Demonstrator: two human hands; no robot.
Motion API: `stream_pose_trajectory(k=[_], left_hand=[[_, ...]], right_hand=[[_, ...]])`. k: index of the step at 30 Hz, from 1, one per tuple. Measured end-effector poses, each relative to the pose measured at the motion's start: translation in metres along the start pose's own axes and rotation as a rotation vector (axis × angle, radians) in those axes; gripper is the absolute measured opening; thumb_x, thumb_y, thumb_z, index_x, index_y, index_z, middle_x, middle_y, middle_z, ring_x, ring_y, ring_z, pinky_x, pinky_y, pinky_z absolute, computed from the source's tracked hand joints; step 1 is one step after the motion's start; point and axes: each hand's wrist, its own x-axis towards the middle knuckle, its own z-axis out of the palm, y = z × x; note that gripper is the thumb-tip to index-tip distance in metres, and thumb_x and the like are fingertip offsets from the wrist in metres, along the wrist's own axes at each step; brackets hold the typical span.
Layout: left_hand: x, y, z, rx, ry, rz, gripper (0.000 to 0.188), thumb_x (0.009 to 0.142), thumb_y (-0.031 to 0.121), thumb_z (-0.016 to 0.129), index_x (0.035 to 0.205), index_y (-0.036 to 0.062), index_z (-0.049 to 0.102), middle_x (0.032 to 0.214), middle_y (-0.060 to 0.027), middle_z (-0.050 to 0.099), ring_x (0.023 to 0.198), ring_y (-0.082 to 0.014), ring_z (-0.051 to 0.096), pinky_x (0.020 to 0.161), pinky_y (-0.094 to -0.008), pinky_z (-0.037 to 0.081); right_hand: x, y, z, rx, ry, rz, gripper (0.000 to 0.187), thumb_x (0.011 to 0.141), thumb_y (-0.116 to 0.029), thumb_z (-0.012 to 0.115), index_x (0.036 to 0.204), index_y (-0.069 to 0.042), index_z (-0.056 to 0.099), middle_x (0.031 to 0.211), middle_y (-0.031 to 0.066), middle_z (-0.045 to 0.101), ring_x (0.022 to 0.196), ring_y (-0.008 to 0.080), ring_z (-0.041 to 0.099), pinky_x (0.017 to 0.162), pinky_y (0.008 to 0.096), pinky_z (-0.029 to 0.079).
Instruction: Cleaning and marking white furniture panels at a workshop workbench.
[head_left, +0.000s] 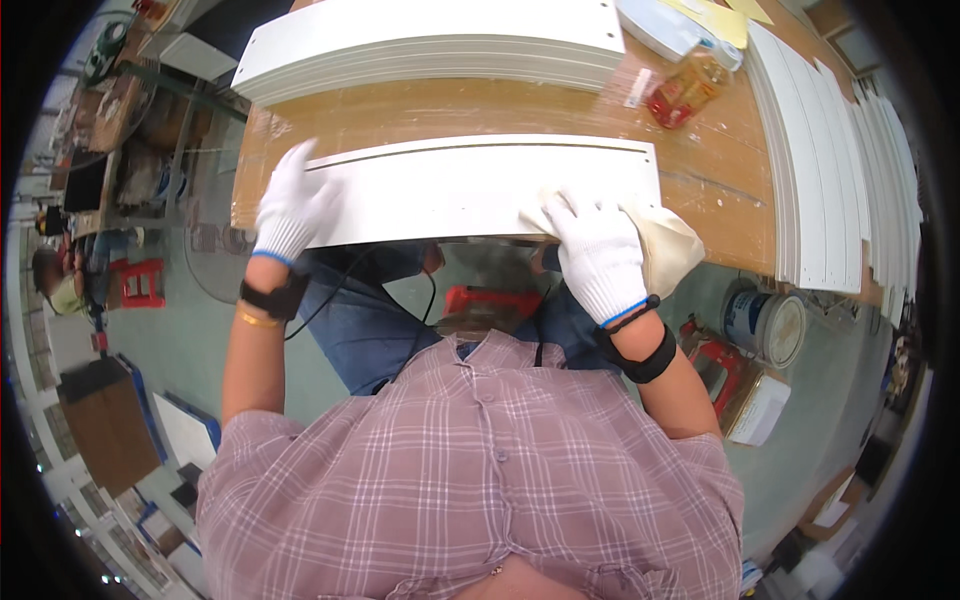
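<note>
The white panel (480, 190) lay crosswise along the bench edge; left hand (290, 205) pressed flat on its left end, right hand (597, 255) held a cloth (668, 248) at its right.

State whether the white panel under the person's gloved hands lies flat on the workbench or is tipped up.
Flat. The white panel lies face-up on the wooden workbench, with the left hand and the right hand pressing on it.
</note>
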Motion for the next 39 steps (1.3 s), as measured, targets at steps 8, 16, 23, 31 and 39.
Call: stream_pose_trajectory(k=[8, 16, 23, 31, 39], left_hand=[[-0.078, -0.065, 0.007, -0.408, -0.041, -0.487, 0.063, 0.085, 0.035, 0.066, 0.131, -0.0021, 0.044, 0.121, -0.0203, 0.057, 0.114, -0.0297, 0.055, 0.098, -0.0361, 0.041], [-0.079, -0.076, 0.014, -0.853, -0.004, -0.64, 0.053, 0.09, 0.023, 0.062, 0.137, 0.0049, 0.043, 0.109, -0.0034, 0.06, 0.078, -0.006, 0.056, 0.061, -0.0203, 0.046], [-0.075, -0.079, 0.017, -0.883, -0.042, -0.586, 0.057, 0.09, 0.021, 0.063, 0.139, 0.0041, 0.04, 0.108, -0.0037, 0.061, 0.077, -0.0061, 0.055, 0.06, -0.0204, 0.047], [-0.077, -0.077, 0.017, -0.938, 0.009, -0.623, 0.057, 0.089, 0.02, 0.063, 0.139, 0.0037, 0.041, 0.109, -0.0039, 0.061, 0.08, -0.0061, 0.057, 0.06, -0.019, 0.047], [-0.079, -0.08, 0.013, -0.956, -0.032, -0.656, 0.053, 0.089, 0.016, 0.062, 0.138, 0.0042, 0.043, 0.111, -0.0023, 0.061, 0.077, -0.0048, 0.055, 0.059, -0.0181, 0.046]], right_hand=[[0.035, -0.05, 0.011, 0.032, -0.103, -0.193, 0.039, 0.067, -0.007, 0.06, 0.107, -0.008, 0.061, 0.112, 0.0088, 0.058, 0.081, 0.0276, 0.056, 0.071, 0.0372, 0.049], [0.023, -0.036, -0.004, -0.168, -0.141, -0.098, 0.026, 0.078, -0.013, 0.055, 0.102, -0.004, 0.06, 0.105, 0.0111, 0.057, 0.087, 0.0264, 0.058, 0.074, 0.0369, 0.049], [0.047, -0.069, 0.009, -0.13, -0.141, -0.139, 0.033, 0.078, -0.01, 0.053, 0.11, -0.001, 0.058, 0.104, 0.013, 0.056, 0.086, 0.0264, 0.057, 0.074, 0.0364, 0.048], [0.032, -0.06, 0.009, -0.177, -0.153, -0.148, 0.031, 0.078, -0.01, 0.053, 0.106, 0.001, 0.058, 0.108, 0.0149, 0.055, 0.086, 0.0268, 0.056, 0.075, 0.0372, 0.048], [0.024, -0.041, -0.003, -0.218, -0.2, -0.133, 0.032, 0.079, -0.014, 0.055, 0.107, 0.001, 0.059, 0.108, 0.0152, 0.056, 0.092, 0.0277, 0.055, 0.072, 0.0373, 0.047]])
